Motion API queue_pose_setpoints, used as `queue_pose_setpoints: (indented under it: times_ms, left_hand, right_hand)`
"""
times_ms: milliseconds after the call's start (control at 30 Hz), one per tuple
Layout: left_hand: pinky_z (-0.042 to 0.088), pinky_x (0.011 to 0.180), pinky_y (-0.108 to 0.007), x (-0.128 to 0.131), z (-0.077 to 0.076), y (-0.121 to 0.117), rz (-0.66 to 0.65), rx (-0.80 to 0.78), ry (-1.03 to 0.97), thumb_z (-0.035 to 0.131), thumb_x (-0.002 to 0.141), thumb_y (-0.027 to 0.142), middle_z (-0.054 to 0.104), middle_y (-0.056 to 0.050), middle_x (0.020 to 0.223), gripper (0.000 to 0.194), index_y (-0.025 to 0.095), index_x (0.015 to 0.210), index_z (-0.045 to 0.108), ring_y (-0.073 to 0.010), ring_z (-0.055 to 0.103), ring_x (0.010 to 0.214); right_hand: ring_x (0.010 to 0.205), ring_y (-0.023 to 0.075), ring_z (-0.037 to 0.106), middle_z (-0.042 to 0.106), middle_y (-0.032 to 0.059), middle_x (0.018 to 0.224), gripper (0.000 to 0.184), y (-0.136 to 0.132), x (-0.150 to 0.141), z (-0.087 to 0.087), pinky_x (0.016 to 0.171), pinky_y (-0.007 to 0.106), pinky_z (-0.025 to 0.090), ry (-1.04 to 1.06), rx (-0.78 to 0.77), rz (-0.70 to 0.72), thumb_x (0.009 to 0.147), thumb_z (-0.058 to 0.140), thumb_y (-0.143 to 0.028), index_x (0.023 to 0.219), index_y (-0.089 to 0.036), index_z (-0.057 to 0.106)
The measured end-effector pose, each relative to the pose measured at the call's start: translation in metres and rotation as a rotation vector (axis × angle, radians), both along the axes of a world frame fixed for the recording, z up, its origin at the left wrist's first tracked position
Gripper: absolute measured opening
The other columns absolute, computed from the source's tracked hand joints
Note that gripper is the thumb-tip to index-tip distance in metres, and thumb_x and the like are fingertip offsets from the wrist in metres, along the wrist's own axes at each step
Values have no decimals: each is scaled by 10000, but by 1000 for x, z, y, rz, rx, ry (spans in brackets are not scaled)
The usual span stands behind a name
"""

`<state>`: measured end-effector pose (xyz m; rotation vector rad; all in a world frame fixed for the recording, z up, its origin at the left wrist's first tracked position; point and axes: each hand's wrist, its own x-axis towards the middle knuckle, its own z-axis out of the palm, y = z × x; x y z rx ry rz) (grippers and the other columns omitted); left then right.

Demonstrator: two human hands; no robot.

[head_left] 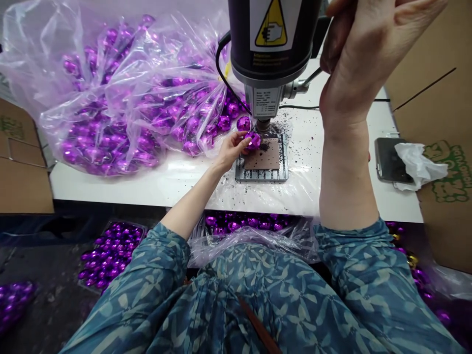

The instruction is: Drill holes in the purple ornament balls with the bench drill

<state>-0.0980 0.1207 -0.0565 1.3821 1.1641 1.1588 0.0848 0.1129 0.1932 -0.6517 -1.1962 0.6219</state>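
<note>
My left hand (233, 150) pinches a shiny purple faceted ball (253, 141) between thumb and fingers. The ball is at the upper left of a brown board (271, 160), which lies on the slotted metal base (262, 179) of a drill press (273, 64). Just above and to the right is the chuck (263, 125); I cannot tell whether a bit touches the ball. At the upper right, my right hand (363, 54) is closed around the press's lever (312, 76), its grip end hidden by the hand. Another purple ball rests just behind the held one.
A clear plastic bag (147, 98) of purple balls spreads across the table's left (147, 189). Dark shavings surround the base. A phone (393, 160) with crumpled tissue (422, 164) lies at right, near a cardboard box (438, 108). More balls (250, 222) fill a bag below the table edge.
</note>
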Motion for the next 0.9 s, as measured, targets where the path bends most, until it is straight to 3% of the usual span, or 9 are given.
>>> queue_pose_setpoints:
  times_ms: [233, 433, 700, 767, 833, 900]
  left_hand:
    - [638, 868, -355, 10, 14, -12, -33, 95, 144, 829, 898, 486, 802, -105, 1142, 485, 206, 1272, 699, -217, 766, 1014]
    - [640, 837, -388, 20, 14, -23, -34, 123, 270, 878, 832, 388, 786, -108, 1165, 559, 206, 1322, 681, -217, 750, 905]
    - [553, 1131, -475, 31, -1, -30, 37, 261, 350, 882, 846, 424, 740, -113, 1326, 559, 263, 1334, 661, -303, 670, 1300]
    - [546, 1143, -484, 30, -3, -29, 34, 262, 348, 880, 849, 436, 736, -114, 1340, 559, 267, 1334, 660, -309, 664, 1315]
    - [540, 1150, -497, 29, -4, -28, 27, 262, 350, 879, 848, 445, 735, -110, 1346, 556, 278, 1333, 662, -316, 660, 1321]
    - [536, 1151, -512, 28, -4, -27, 21, 266, 353, 877, 849, 447, 733, -107, 1347, 548, 290, 1330, 666, -324, 654, 1328]
  right_hand:
    - [352, -34, 380, 377, -103, 401, 381, -3, -1, 1, 428, 109, 233, -29, -49, -33, 911, 318, -162, 537, -229, 291]
    - [356, -46, 378, 392, -105, 417, 378, -3, 1, 2, 437, 107, 230, -44, -56, -34, 899, 314, -178, 524, -225, 301]
    - [337, -27, 367, 370, -112, 403, 376, 1, 1, -5, 424, 126, 220, -20, 30, 3, 921, 341, -137, 555, -219, 313]
    - [331, -34, 333, 330, -104, 390, 418, 3, 3, -11, 419, 138, 187, -10, 92, 7, 937, 468, -254, 536, -183, 373]
    - [352, -47, 336, 343, -87, 406, 501, 4, 4, -19, 426, 132, 194, -2, 158, 2, 817, 607, -531, 536, -141, 466]
    - [385, -62, 371, 426, -75, 451, 600, 3, 6, -29, 443, 103, 242, 20, 233, -25, 687, 605, -700, 565, -117, 535]
